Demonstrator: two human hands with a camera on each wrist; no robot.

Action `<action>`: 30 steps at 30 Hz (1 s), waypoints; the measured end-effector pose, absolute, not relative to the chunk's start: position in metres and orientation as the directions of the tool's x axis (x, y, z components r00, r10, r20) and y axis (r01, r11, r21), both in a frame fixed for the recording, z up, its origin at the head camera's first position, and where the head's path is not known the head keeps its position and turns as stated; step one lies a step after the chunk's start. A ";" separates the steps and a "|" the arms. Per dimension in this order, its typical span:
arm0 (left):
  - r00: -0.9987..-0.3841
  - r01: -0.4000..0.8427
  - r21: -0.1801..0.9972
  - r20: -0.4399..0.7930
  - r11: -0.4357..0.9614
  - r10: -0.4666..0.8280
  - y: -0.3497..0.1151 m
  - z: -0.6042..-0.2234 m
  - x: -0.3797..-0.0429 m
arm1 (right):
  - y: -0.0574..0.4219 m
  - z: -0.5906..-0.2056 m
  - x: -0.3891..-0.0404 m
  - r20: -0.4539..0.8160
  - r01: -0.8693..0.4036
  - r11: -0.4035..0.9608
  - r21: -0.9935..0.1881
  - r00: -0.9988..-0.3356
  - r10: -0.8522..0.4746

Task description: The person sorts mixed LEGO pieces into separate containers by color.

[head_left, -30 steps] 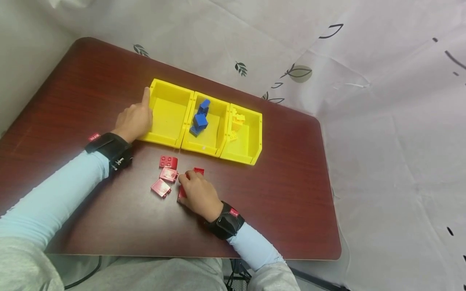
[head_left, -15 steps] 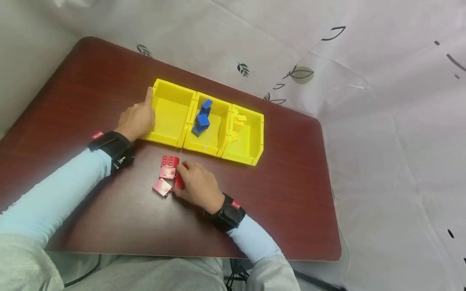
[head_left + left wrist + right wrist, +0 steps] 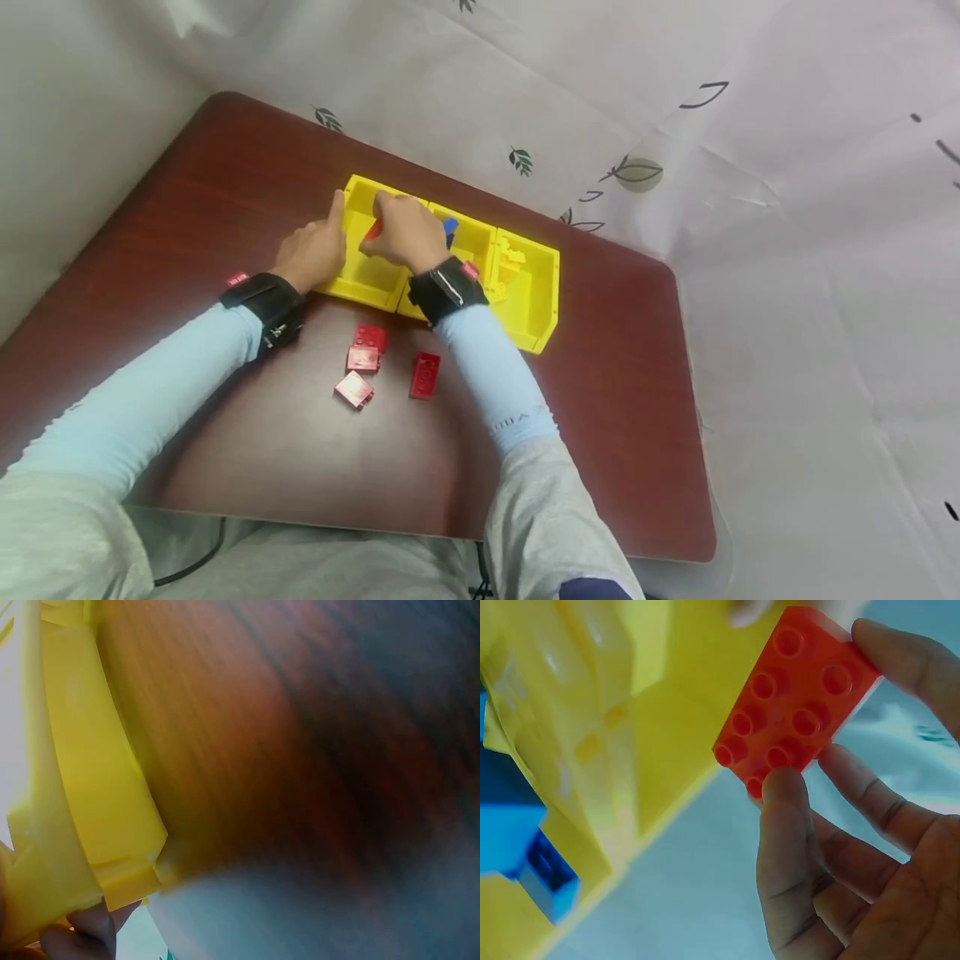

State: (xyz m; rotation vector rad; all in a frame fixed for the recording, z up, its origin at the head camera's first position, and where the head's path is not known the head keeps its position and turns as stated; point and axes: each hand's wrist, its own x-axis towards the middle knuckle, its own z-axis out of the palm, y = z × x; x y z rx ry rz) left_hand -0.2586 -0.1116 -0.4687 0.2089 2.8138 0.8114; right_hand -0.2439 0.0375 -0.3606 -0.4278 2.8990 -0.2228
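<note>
right hand (image 3: 401, 233) pinching red brick (image 3: 795, 697) over left bin (image 3: 360, 279) | left hand (image 3: 311, 250) flat against bin's outer wall, fingers straight

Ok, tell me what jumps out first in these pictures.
The row of three yellow bins at the far side of the dark red table stands out first. Over the leftmost bin the right hand pinches a red brick, while the left hand rests against that bin's outer wall. Four more red bricks lie on the table nearer the person.
</note>
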 end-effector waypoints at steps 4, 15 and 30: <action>-0.966 0.119 0.541 -0.129 0.833 0.222 -0.094 -0.471 -0.260 | 0.041 -0.373 -0.267 -0.262 -0.145 0.975 -0.169 -0.947 -0.186; -0.965 0.147 0.585 -0.092 0.798 0.246 -0.077 -0.474 -0.262 | 0.037 -0.404 -0.283 -0.299 -0.001 0.992 -0.126 -0.953 -0.039; -0.966 0.158 0.607 -0.068 0.779 0.249 -0.076 -0.473 -0.259 | 0.024 -0.421 -0.284 -0.275 -0.007 0.999 -0.040 -0.961 -0.018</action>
